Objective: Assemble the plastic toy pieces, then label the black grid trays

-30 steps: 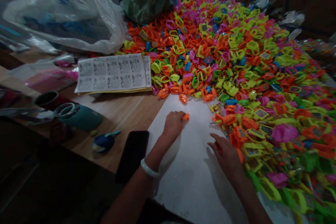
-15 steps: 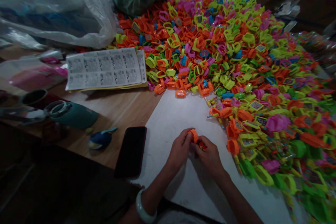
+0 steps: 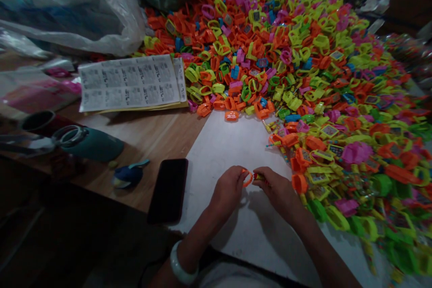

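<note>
An orange ring (image 3: 250, 179) was held by the left hand (image 3: 230, 185), thumb and fingers pinched, above the white sheet (image 3: 219, 150), between its left edge and the toy pile (image 3: 249, 58). By the right hand (image 3: 279, 191), likewise pinched, a small red-and-yellow piece (image 3: 258, 177) was held just beside the ring. Both forearms were angled inward over the near edge.

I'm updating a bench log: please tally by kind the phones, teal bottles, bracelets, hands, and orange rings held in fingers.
Phone: 1
Teal bottle: 1
Bracelet: 1
Hands (left hand, right hand): 2
Held orange ring: 1
Total: 6
</note>
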The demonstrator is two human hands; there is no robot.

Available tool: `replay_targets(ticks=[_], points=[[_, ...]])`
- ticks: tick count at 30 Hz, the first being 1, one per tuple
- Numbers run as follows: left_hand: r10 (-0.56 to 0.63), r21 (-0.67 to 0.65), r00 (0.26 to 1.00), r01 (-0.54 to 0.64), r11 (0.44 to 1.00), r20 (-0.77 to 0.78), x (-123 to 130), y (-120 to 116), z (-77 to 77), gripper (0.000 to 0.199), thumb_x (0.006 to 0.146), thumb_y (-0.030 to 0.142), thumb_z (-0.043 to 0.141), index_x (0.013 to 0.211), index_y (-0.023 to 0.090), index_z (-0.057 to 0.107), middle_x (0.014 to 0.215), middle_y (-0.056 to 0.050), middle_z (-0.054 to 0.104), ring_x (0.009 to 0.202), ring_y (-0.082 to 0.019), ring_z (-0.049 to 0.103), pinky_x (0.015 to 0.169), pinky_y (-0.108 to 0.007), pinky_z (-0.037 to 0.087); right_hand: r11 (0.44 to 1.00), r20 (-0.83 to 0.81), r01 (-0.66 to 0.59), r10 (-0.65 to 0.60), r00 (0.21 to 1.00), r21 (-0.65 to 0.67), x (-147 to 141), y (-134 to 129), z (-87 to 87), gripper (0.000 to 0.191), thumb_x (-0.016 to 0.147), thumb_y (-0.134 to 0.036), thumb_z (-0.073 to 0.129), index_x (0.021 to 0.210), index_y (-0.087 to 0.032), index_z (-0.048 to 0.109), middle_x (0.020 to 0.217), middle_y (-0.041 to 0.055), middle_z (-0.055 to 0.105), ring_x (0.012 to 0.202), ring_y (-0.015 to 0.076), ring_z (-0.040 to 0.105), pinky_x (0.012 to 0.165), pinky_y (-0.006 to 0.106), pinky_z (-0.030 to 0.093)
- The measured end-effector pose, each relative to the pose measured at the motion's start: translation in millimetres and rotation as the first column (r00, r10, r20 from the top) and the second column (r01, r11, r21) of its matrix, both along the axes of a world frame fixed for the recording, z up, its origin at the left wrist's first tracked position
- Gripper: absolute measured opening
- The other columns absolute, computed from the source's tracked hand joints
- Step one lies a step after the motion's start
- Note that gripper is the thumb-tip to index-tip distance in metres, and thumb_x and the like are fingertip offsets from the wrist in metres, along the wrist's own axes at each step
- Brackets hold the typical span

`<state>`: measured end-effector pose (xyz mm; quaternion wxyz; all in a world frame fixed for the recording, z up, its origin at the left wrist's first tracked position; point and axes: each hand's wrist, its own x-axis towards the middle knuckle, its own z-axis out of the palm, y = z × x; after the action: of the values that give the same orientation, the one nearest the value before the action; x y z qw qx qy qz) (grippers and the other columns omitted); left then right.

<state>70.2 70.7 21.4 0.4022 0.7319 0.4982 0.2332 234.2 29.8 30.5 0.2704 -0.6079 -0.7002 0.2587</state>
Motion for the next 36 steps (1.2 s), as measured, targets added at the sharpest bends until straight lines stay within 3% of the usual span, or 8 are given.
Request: replay_targets(ticks=[5, 13, 18, 24, 29, 32, 34, 36], points=[[-0.043, 0.013, 0.997, 0.044, 0.999, -0.066, 0, 1, 2.3, 0.029, 0.091, 0.031, 0.034, 0.089, 0.017, 0.060, 0.086, -0.005, 0.062, 0.083, -0.017, 0.056, 0.078, -0.030, 0.043, 0.988, 0.035, -0.047, 0.042, 0.999, 0.145, 1, 2, -6.8, 0.018, 0.089, -0.026, 0.050, 0.104, -0.019, 0.058, 0.099, 0.0078, 0.067, 0.092, 0.0178, 0.064, 0.080, 0.033, 0.053], [-0.059, -0.078, 0.991, 0.050, 0.996, -0.123, 0, 0, 0.7, 0.032, 0.090, 0.034, 0.033, 0.079, 0.017, 0.058, 0.077, -0.002, 0.060, 0.075, -0.015, 0.054, 0.069, -0.027, 0.039, 0.975, 0.184, -0.193, 0.170, 0.968, 0.111, 2, 1, -2.4, 0.022, 0.088, -0.014, 0.050, 0.110, -0.018, 0.054, 0.098, 0.0070, 0.065, 0.092, 0.0179, 0.060, 0.077, 0.032, 0.052], [-0.063, -0.235, 0.994, 0.039, 0.971, -0.093, -3, 4, 4.8, 0.037, 0.086, 0.041, 0.034, 0.066, 0.018, 0.054, 0.062, 0.002, 0.052, 0.062, -0.013, 0.049, 0.059, -0.024, 0.034, 0.938, 0.441, -0.298, 0.194, 0.876, 0.179, -1, -5, 3.3, 0.021, 0.088, -0.017, 0.051, 0.109, -0.015, 0.050, 0.090, 0.0068, 0.062, 0.082, 0.0179, 0.057, 0.068, 0.029, 0.049], [-0.080, -0.348, 0.992, 0.041, 0.937, -0.100, -7, 7, 10.0, 0.034, 0.078, 0.041, 0.041, 0.059, 0.017, 0.055, 0.057, 0.001, 0.051, 0.058, -0.013, 0.049, 0.057, -0.025, 0.034, 0.850, 0.620, -0.452, 0.205, 0.758, 0.271, -5, -12, -1.7, 0.011, 0.088, -0.010, 0.042, 0.092, -0.016, 0.050, 0.074, 0.0027, 0.056, 0.065, 0.0168, 0.052, 0.057, 0.028, 0.039], [-0.113, -0.446, 0.989, 0.060, 0.893, -0.092, -5, 5, 6.8, 0.037, 0.080, 0.043, 0.042, 0.067, 0.015, 0.062, 0.056, 0.001, 0.054, 0.054, -0.013, 0.051, 0.054, -0.024, 0.038, 0.862, 0.529, -0.376, 0.155, 0.834, 0.340, -9, -16, -18.1, 0.017, 0.092, -0.013, 0.036, 0.083, -0.019, 0.049, 0.068, 0.0004, 0.055, 0.060, 0.0144, 0.050, 0.054, 0.026, 0.037], [-0.087, -0.422, 0.995, 0.100, 0.901, 0.049, 0, 5, 10.8, 0.042, 0.084, 0.048, 0.038, 0.099, 0.015, 0.060, 0.076, -0.002, 0.063, 0.060, -0.013, 0.057, 0.056, -0.024, 0.043, 0.891, 0.500, -0.293, 0.088, 0.862, 0.348, 7, -13, -10.7, 0.015, 0.093, -0.019, 0.040, 0.086, -0.018, 0.053, 0.072, 0.0012, 0.057, 0.065, 0.0142, 0.054, 0.057, 0.025, 0.041], [-0.072, -0.374, 0.987, 0.122, 0.919, 0.146, 2, 8, 16.6, 0.049, 0.086, 0.050, 0.035, 0.119, 0.017, 0.049, 0.089, -0.004, 0.064, 0.069, -0.015, 0.061, 0.062, -0.026, 0.048, 0.885, 0.510, -0.192, -0.058, 0.858, 0.424, 33, -9, 5.9, 0.014, 0.092, -0.021, 0.044, 0.100, -0.016, 0.055, 0.081, 0.0046, 0.061, 0.076, 0.0160, 0.057, 0.066, 0.027, 0.046], [-0.074, -0.283, 0.987, 0.113, 0.952, 0.146, 4, 15, 20.7, 0.052, 0.086, 0.051, 0.035, 0.124, 0.017, 0.045, 0.095, -0.006, 0.064, 0.078, -0.016, 0.063, 0.070, -0.029, 0.050, 0.824, 0.489, -0.022, -0.314, 0.814, 0.566, 66, -9, 28.8, 0.028, 0.091, -0.020, 0.045, 0.118, -0.016, 0.052, 0.098, 0.0101, 0.062, 0.094, 0.0198, 0.056, 0.080, 0.035, 0.048]])
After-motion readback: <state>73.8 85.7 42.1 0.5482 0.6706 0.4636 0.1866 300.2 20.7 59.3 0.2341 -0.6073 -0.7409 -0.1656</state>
